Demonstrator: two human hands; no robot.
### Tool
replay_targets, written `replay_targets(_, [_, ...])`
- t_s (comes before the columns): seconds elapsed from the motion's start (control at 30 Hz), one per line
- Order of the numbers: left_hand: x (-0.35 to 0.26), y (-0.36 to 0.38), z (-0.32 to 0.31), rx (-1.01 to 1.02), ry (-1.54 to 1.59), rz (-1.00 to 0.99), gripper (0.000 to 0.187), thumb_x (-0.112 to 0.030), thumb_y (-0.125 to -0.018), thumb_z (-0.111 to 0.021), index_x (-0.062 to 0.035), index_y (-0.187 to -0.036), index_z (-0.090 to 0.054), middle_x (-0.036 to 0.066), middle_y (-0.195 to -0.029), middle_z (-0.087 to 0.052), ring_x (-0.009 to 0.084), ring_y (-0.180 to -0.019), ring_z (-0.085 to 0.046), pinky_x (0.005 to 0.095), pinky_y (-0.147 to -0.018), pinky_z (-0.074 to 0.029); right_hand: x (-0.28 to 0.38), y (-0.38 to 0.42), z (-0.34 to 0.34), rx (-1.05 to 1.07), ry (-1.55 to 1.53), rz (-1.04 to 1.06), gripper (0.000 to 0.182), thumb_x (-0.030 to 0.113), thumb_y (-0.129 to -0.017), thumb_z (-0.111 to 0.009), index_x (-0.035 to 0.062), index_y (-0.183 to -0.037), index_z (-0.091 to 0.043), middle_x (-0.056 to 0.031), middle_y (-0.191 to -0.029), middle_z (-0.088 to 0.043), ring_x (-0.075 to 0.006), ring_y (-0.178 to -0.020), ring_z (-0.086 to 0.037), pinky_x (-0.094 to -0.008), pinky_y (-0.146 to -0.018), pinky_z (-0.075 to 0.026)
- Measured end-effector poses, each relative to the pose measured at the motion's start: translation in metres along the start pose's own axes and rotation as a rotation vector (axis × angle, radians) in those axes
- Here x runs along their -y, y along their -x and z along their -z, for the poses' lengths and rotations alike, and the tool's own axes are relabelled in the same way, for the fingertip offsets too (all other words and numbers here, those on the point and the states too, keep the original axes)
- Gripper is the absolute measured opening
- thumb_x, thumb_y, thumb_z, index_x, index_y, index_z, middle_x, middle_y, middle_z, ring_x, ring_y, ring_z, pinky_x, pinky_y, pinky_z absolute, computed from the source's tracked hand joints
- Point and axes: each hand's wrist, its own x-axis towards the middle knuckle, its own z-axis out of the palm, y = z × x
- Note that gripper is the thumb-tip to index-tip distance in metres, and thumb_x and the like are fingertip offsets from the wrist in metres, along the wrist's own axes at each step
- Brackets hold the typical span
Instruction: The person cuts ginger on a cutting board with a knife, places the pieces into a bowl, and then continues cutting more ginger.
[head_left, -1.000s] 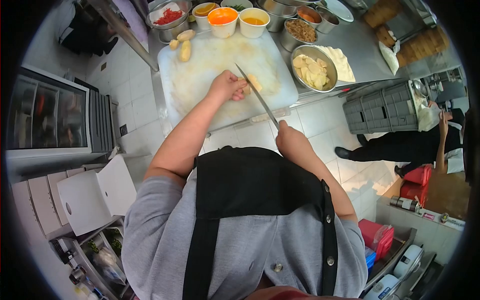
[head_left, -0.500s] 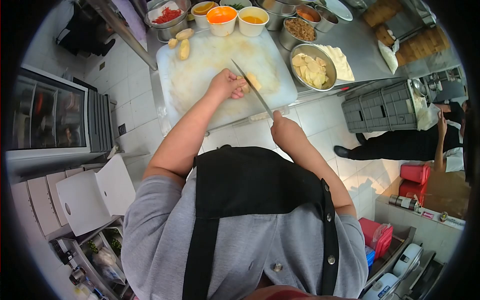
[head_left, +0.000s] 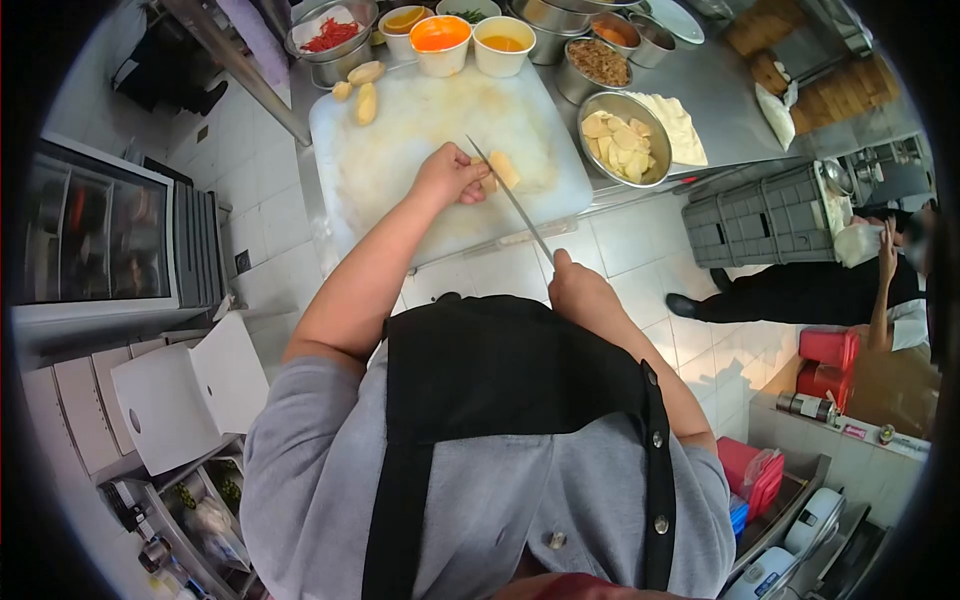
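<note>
On the white cutting board (head_left: pixel 400 130), my left hand (head_left: pixel 447 175) has its fingers curled against a pale yellow piece of what looks like peeled ginger (head_left: pixel 488 183). My right hand (head_left: pixel 583 288) grips the handle of a long kitchen knife (head_left: pixel 520 211). The blade slants up and left across the board, close beside my left fingertips. Just right of the blade lie cut slices (head_left: pixel 505 170). Several whole peeled pieces (head_left: pixel 366 103) rest at the board's upper left. A metal bowl (head_left: pixel 664 150) of pale yellow slices stands to the right of the board.
Behind the board are tubs of orange sauce (head_left: pixel 440 62) and yellow liquid (head_left: pixel 499 62), a bowl of red strips (head_left: pixel 333 37) and a pot of brown mince (head_left: pixel 597 62). A folded cloth (head_left: pixel 683 130) lies by the slices. A person (head_left: pixel 800 290) stands at right near grey crates (head_left: pixel 750 225).
The knife and my right hand have shifted slightly right and down. More of the cut slices shows beside the blade. My left hand stays at the piece.
</note>
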Motion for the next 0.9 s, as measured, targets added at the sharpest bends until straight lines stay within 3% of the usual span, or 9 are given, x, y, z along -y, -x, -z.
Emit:
replay_targets(0.3, [0.001, 0.0, 0.001, -0.001, 0.012, -0.017, 0.034, -0.017, -0.088, -0.067, 0.0023, -0.099, -0.042, 0.011, -0.077, -0.06, 0.0183, -0.06, -0.065, 0.0272, -0.051, -0.054, 0.005, -0.032, -0.001, -0.109, -0.032, 0.102, 0.014, 0.005, -0.084, -0.045, -0.0023, -0.095, -0.048, -0.0254, -0.08, -0.063, -0.043, -0.077, -0.062, -0.0512, -0.068, -0.049])
replay_targets(0.5, [0.004, 0.001, 0.001, 0.002, 0.051, -0.021, 0.033, -0.016, -0.088, -0.067, 0.0027, -0.099, -0.042, 0.012, -0.077, -0.06, 0.0194, -0.061, -0.066, 0.0279, -0.051, -0.055, 0.003, 0.009, 0.005, -0.049, -0.009, 0.039, 0.014, 0.006, -0.084, -0.046, -0.0022, -0.096, -0.047, -0.0254, -0.081, -0.063, -0.0429, -0.077, -0.062, -0.0515, -0.067, -0.049])
replay_targets(0.7, [0.004, -0.001, 0.002, 0.011, 0.028, -0.008, 0.034, -0.016, -0.088, -0.067, 0.0025, -0.101, -0.041, 0.013, -0.079, -0.061, 0.0203, -0.063, -0.067, 0.0282, -0.052, -0.055, 0.013, -0.006, 0.004, 0.015, 0.021, -0.024, 0.017, 0.004, -0.083, -0.046, -0.0028, -0.099, -0.048, -0.0256, -0.081, -0.063, -0.042, -0.079, -0.063, -0.0501, -0.068, -0.05])
replay_targets(0.8, [0.006, -0.003, 0.002, 0.016, 0.028, -0.024, 0.034, -0.016, -0.088, -0.067, 0.0022, -0.101, -0.042, 0.013, -0.08, -0.061, 0.02, -0.064, -0.067, 0.0282, -0.054, -0.055, 0.01, -0.028, -0.007, -0.115, -0.004, 0.136, 0.018, 0.004, -0.083, -0.045, -0.0038, -0.099, -0.048, -0.0256, -0.081, -0.063, -0.0416, -0.078, -0.063, -0.0496, -0.069, -0.05])
replay_targets(0.9, [0.004, 0.0, 0.002, 0.017, 0.024, -0.008, 0.034, -0.017, -0.088, -0.067, 0.0022, -0.102, -0.042, 0.013, -0.081, -0.061, 0.0194, -0.066, -0.067, 0.0277, -0.055, -0.055, 0.014, -0.041, -0.006, -0.118, 0.026, 0.119, 0.019, 0.003, -0.082, -0.046, -0.0046, -0.099, -0.049, -0.0256, -0.08, -0.063, -0.0413, -0.077, -0.063, -0.049, -0.069, -0.05])
